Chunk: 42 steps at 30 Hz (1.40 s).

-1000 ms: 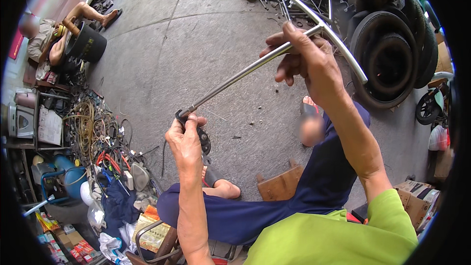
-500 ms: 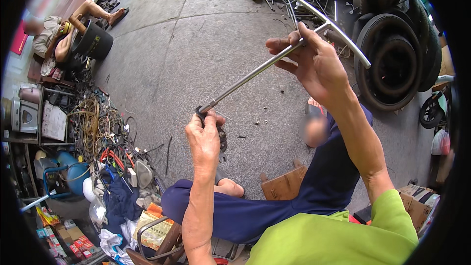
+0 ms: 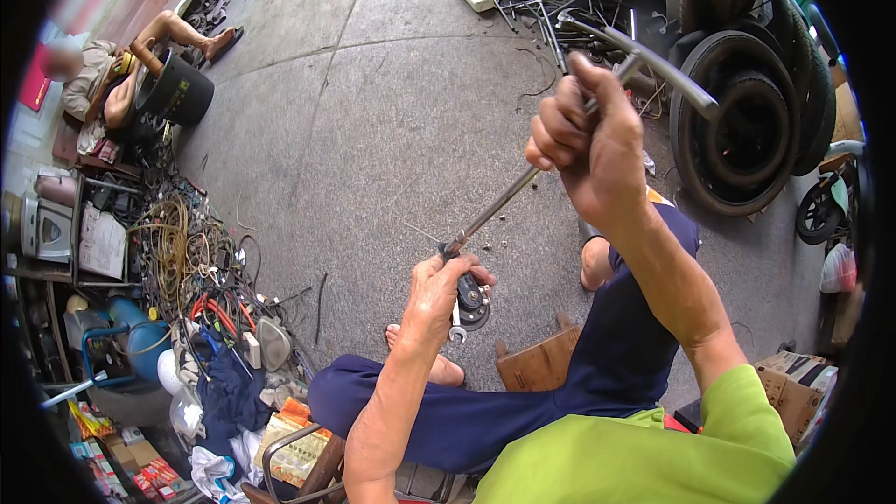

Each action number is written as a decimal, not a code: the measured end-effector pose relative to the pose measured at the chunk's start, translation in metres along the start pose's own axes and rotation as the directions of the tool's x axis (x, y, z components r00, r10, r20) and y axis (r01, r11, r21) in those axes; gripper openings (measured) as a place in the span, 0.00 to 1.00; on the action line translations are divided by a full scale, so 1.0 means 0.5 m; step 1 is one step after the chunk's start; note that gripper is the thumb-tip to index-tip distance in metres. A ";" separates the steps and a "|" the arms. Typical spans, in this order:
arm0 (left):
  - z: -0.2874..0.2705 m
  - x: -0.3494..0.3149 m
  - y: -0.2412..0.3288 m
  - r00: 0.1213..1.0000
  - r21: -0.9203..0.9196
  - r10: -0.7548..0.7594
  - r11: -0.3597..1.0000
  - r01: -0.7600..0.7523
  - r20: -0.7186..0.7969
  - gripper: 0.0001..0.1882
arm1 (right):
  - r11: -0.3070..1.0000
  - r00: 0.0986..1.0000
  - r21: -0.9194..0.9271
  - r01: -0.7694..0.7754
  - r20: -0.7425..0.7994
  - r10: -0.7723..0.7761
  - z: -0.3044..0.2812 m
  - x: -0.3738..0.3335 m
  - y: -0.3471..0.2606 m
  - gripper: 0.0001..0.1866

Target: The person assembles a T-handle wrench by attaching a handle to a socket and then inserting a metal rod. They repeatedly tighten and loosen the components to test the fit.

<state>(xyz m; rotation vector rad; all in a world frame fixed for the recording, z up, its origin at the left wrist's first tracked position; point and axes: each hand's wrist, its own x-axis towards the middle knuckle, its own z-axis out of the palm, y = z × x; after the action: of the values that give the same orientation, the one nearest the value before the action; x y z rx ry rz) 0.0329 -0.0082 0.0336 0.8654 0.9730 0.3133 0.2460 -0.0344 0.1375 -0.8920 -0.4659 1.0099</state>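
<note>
My right hand is closed round the shaft of a silver T-handle socket wrench, just below its crossbar. The shaft slants down to the left, and its lower end meets a black mechanical part in my left hand. My left hand is closed on that black part, which has a rounded, disc-like lower end. The open jaw of a small spanner shows below my left fingers; its other end is hidden, so whether I grip it I cannot tell.
A small wooden stool stands between my legs. Cables and tools pile up at the left, near a seated person with a black bucket. Tyres stand at the right; metal rods lie at the back.
My right hand has gone from loosely spread fingers to a fist round the wrench shaft. My left hand and the black part have moved right and nearer, and the spanner jaw has come into sight.
</note>
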 end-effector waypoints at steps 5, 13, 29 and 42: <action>0.010 0.007 0.002 0.995 -0.151 -0.058 0.987 0.046 -0.078 0.11 | 0.912 0.997 -0.408 0.046 -0.031 -0.064 -0.015 0.015 0.013 0.24; -0.008 0.036 -0.008 0.975 -0.083 0.065 0.993 -0.084 -0.211 0.09 | 0.977 0.993 -0.213 0.033 -0.102 -0.055 -0.027 0.032 0.010 0.37; -0.003 0.025 -0.006 0.893 0.148 0.324 0.945 -0.291 -0.312 0.10 | 0.970 0.977 -0.196 0.141 -0.128 -0.168 -0.028 0.026 -0.013 0.43; 0.005 0.024 0.000 0.890 0.213 0.309 0.945 -0.248 -0.336 0.13 | 0.912 0.975 0.409 0.029 0.188 -0.115 -0.085 0.045 -0.026 0.32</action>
<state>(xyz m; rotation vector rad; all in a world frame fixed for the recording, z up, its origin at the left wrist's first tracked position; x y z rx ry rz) 0.0414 -0.0024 0.0274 1.1276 1.2334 0.6679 0.2933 -0.0356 0.1225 -0.3948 -0.4407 1.0865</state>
